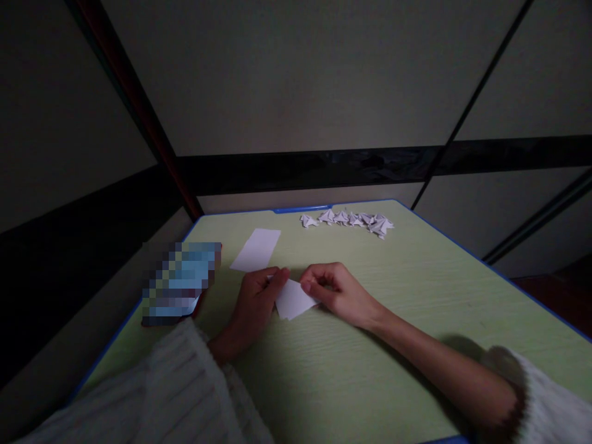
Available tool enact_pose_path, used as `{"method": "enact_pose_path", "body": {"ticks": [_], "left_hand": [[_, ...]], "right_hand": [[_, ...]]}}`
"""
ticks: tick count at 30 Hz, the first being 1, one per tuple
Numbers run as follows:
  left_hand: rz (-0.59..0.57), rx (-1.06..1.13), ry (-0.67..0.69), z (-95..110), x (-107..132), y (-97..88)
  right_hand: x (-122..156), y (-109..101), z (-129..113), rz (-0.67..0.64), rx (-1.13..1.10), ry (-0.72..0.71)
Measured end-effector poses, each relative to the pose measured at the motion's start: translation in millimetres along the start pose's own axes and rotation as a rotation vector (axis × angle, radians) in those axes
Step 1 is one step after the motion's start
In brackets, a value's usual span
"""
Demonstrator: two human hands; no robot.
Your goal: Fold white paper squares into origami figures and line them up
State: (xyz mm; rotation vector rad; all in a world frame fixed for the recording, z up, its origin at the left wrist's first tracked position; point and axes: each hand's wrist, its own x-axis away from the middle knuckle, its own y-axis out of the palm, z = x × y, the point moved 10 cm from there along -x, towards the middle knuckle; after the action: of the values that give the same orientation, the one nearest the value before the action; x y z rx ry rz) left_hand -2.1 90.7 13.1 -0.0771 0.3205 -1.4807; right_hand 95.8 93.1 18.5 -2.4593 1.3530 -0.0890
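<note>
A white sheet of paper (295, 300), apparently folded, is held between my two hands above the table. My left hand (259, 300) pinches its left edge, thumb on top. At the upper right corner, the thumb and fingers of my right hand (340, 291) close on the same paper. Just beyond my left hand, a flat white paper sheet (258, 248) lies on the table. Several small folded paper figures (354, 219) sit in a row near the table's far edge.
The light green table (416, 296) has a blue rim. On its left side lies a phone or tablet (185, 280) with a blurred screen and a dark red edge. Pale panels with a dark band (300, 171) stand right behind the table.
</note>
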Motion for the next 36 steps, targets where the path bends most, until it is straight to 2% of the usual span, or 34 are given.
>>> {"method": "enact_pose_path", "body": {"ticks": [3, 8, 11, 13, 15, 17, 21, 26, 36], "left_hand": [[0.142, 0.006, 0.001, 0, 0, -16.7], [0.275, 0.094, -0.027, -11, -5, -37.7], [0.458, 0.197, -0.015, -14, -4, -60.6], [0.419, 0.227, -0.029, -14, -7, -57.1], [0.194, 0.239, -0.134, -19, -10, -30.9], [0.074, 0.297, -0.189, -21, -7, -12.0], [-0.025, 0.273, -0.224, -22, -2, 6.4], [-0.066, 0.156, -0.187, -16, -2, 9.6], [0.006, 0.054, -0.069, -5, -5, -0.9]], "right_hand": [[-1, -6, 1, -0.004, -0.006, 0.011], [-3, -21, 8, 0.029, -0.045, 0.027], [-5, -38, 13, 0.113, -0.083, 0.017], [-6, -49, 12, 0.174, -0.165, -0.02], [-7, -48, 8, 0.157, -0.275, -0.077], [-8, -36, 3, 0.063, -0.366, -0.114], [-4, -7, 0, -0.141, -0.414, -0.113], [-1, -1, 2, -0.17, -0.35, -0.1], [-3, -4, 10, -0.152, -0.346, 0.005]]}}
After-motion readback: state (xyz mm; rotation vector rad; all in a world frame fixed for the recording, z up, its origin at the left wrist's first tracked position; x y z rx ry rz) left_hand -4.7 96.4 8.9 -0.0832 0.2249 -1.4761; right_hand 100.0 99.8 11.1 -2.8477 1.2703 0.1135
